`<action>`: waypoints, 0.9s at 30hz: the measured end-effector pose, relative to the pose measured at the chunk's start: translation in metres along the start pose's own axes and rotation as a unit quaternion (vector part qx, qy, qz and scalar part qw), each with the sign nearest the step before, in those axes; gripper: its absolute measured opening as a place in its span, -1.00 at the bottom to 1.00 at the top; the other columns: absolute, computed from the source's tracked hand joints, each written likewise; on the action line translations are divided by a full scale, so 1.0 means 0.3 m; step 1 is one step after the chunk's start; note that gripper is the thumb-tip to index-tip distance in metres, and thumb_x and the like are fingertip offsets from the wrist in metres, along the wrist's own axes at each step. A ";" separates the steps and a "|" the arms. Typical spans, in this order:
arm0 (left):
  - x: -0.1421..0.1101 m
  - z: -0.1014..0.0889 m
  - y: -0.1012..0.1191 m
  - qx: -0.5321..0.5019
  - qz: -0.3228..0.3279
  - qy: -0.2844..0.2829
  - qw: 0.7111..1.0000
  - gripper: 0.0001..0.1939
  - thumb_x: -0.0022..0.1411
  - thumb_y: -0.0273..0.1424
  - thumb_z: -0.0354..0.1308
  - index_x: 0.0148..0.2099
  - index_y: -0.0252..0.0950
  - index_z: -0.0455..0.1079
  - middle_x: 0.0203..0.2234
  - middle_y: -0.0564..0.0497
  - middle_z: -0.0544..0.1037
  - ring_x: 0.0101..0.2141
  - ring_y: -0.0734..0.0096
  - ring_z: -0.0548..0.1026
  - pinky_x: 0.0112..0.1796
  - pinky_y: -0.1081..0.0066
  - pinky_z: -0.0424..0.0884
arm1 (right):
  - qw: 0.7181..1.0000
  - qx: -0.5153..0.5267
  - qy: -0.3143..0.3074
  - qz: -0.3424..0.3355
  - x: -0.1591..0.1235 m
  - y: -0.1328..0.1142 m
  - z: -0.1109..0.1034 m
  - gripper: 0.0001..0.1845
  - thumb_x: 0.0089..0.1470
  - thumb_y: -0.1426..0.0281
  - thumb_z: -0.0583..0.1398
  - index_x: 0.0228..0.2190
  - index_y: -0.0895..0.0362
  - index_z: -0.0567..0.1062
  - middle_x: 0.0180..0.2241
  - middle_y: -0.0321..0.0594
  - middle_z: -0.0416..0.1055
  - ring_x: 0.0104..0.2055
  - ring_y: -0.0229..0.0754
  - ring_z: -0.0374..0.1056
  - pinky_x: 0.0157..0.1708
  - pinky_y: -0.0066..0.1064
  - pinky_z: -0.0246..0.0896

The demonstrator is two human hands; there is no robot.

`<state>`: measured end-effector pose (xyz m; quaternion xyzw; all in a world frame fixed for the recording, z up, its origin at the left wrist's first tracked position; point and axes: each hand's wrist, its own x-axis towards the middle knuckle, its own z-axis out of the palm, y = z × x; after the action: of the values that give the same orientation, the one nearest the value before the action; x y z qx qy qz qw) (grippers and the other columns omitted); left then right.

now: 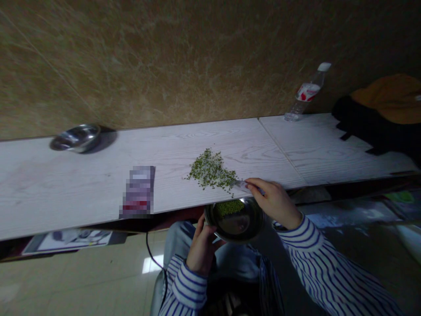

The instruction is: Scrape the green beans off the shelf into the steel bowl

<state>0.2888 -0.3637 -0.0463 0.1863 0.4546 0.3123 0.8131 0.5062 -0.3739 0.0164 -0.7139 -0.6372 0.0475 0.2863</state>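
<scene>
My left hand (204, 245) is closed on the left rim of a steel bowl (255, 226), which it holds over my lap just below the table's front edge. Small green beans (230, 207) lie inside, against the bowl's far side. In the fingers of my right hand (276, 201) is a clear plastic spoon (241, 186), partly hidden by the grip. Its tip touches the near right end of a loose pile of green beans mixed with white grains (210, 170), spread on the white wood-grain table (171, 149).
A second steel bowl (77, 138) stands tilted-looking at the back left. Left of the pile lies a flat phone-like item (138, 192), blurred out. A clear bottle (305, 94) stands by the wall, near a brown and black cap (388, 103). A black cable (151, 250) hangs down.
</scene>
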 end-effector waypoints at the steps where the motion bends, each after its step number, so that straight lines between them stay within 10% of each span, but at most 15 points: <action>1: -0.001 -0.002 -0.001 -0.001 -0.001 -0.001 1.000 -0.50 0.05 -0.46 0.10 0.08 -0.13 0.21 -0.21 0.00 0.43 -0.30 0.35 0.42 -0.36 0.32 0.40 | 1.000 0.001 -0.004 -0.003 -0.002 -0.004 0.000 -0.73 0.17 0.39 0.07 -0.16 0.09 0.51 -0.22 -0.24 0.55 -0.23 -0.15 0.47 -0.16 -0.32 0.32; 27: -0.008 -0.007 0.015 -0.009 0.008 0.011 1.000 -0.48 -0.02 -0.45 0.16 0.05 -0.13 0.26 -0.24 0.02 0.47 -0.36 0.37 0.45 -0.37 0.33 0.41 | 1.000 0.010 -0.017 -0.012 -0.015 0.002 -0.014 -0.73 0.18 0.38 0.04 -0.17 0.06 0.50 -0.22 -0.24 0.55 -0.22 -0.15 0.46 -0.16 -0.31 0.33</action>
<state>0.2846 -0.3620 -0.0431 0.1794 0.4596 0.3251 0.8068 0.5077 -0.3796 0.0183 -0.7025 -0.6498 0.0626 0.2836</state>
